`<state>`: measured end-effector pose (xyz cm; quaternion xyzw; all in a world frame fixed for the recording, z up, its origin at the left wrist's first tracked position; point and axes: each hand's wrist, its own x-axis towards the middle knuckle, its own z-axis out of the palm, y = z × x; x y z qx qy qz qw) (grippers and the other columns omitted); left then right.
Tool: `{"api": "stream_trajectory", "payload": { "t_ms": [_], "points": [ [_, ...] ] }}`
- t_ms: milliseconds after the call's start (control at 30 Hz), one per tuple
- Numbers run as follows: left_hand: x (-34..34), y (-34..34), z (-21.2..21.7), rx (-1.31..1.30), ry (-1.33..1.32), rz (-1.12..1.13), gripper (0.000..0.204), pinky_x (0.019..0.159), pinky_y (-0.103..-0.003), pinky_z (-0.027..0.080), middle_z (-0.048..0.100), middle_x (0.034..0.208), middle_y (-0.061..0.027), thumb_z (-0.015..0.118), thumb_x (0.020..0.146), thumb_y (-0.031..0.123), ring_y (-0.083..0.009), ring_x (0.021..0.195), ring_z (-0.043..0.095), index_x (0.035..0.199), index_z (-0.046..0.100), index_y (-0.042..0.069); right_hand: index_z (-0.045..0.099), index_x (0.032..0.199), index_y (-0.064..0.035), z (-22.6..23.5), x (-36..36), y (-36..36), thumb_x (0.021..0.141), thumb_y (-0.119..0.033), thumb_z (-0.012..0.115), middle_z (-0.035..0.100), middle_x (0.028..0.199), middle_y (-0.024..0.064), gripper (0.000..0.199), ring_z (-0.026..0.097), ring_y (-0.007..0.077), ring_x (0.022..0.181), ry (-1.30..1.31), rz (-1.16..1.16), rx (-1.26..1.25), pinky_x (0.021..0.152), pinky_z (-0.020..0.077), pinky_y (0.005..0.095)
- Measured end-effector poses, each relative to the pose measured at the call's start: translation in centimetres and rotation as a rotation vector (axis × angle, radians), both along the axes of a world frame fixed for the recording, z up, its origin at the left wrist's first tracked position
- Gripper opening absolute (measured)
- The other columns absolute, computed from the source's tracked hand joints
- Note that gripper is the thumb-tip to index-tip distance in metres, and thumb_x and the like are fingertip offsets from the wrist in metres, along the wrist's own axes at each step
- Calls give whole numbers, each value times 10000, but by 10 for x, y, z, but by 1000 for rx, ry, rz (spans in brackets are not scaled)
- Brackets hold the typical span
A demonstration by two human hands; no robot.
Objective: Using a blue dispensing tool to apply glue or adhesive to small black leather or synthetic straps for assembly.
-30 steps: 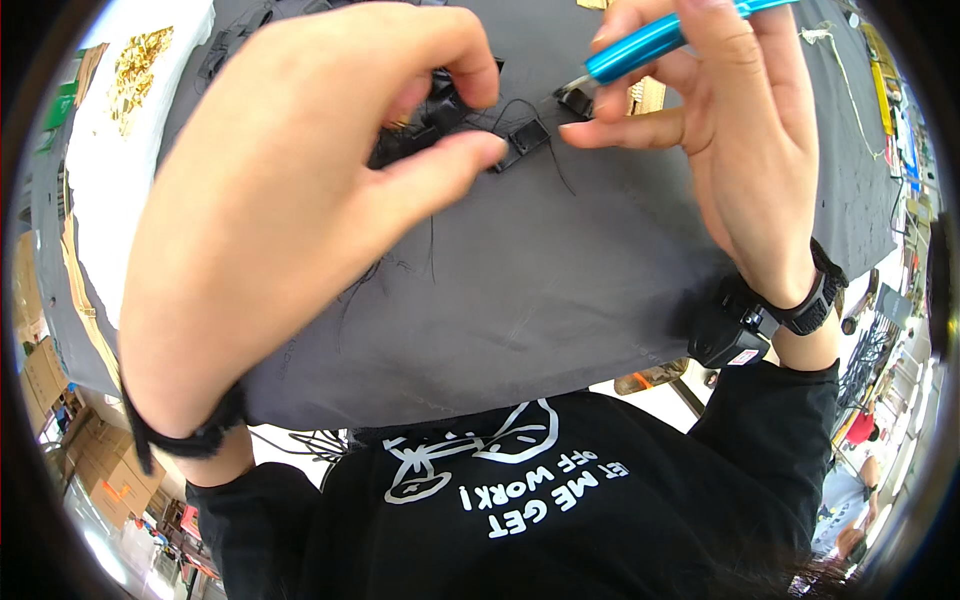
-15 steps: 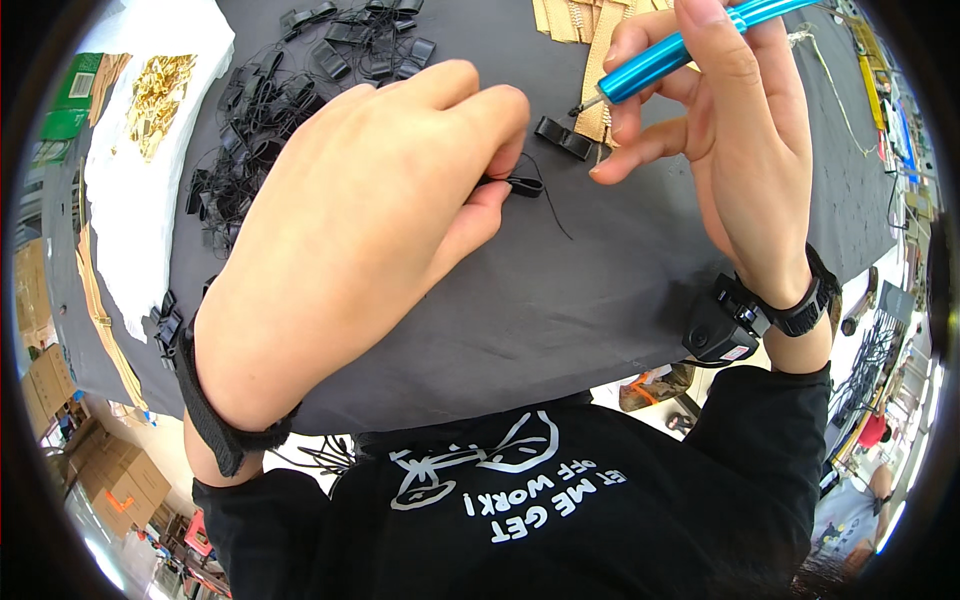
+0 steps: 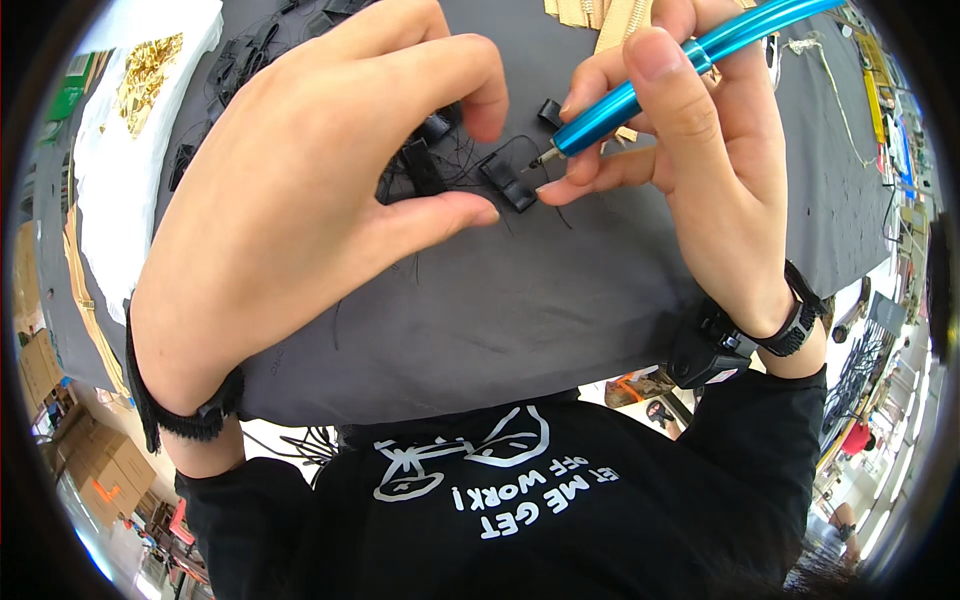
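While the left hand (image 3: pixel 310 170) curves with thumb and fingertips apart, the right hand (image 3: pixel 720 150) grips a blue pen-like tool (image 3: pixel 605 118).
The tool's thin tip points down-left, near a small black piece (image 3: pixel 508 183) lying on the dark counter (image 3: pixel 480 320) between the two hands, which are apart; another black piece (image 3: pixel 549 113) sits just beyond. Black pieces with loose threads (image 3: pixel 425 165) lie partly hidden behind the left hand, and tan zipper strips (image 3: pixel 625 22) lie beyond the right.

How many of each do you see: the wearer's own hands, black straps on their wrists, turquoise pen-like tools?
Hands: 2, left hand and right hand
Black wrist straps: 2, left strap and right strap
Turquoise pen-like tool: 1
Total: 5
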<state>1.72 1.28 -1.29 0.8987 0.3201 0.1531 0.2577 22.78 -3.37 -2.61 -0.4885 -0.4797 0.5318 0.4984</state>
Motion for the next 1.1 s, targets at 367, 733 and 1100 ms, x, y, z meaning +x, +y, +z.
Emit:
{"api": "stream_trajectory", "payload": {
  "t_ms": [367, 733, 1100],
  "points": [
    [-3, -2, -8, -30, 140, 8, 298, 715, -340, 466, 530, 912, -50, 826, 768, 136, -231, 834, 554, 937, 598, 46, 358, 1165, -110, -7, -2, -3, 1105, -283, 481, 652, 912, 149, 221, 690, 206, 666, -80, 38, 44, 559, 632, 343],
    [-5, -2, -4, -144, 95, -67, 153, 642, -295, 392, 524, 826, -37, 722, 792, 26, -171, 721, 493, 869, 590, 29, 363, 1171, -108, -9, -2, -6, 1107, -284, 481, 653, 915, 146, 220, 688, 203, 675, -125, 62, 78, 586, 633, 349],
    [-4, 0, -3, -100, 95, -64, 173, 625, -303, 368, 525, 791, -40, 728, 772, 28, -179, 697, 454, 857, 577, 23, 369, 1177, -107, -9, -2, -4, 1108, -284, 481, 653, 919, 143, 221, 686, 200, 684, -156, 80, 109, 613, 635, 355]
  ]
}}
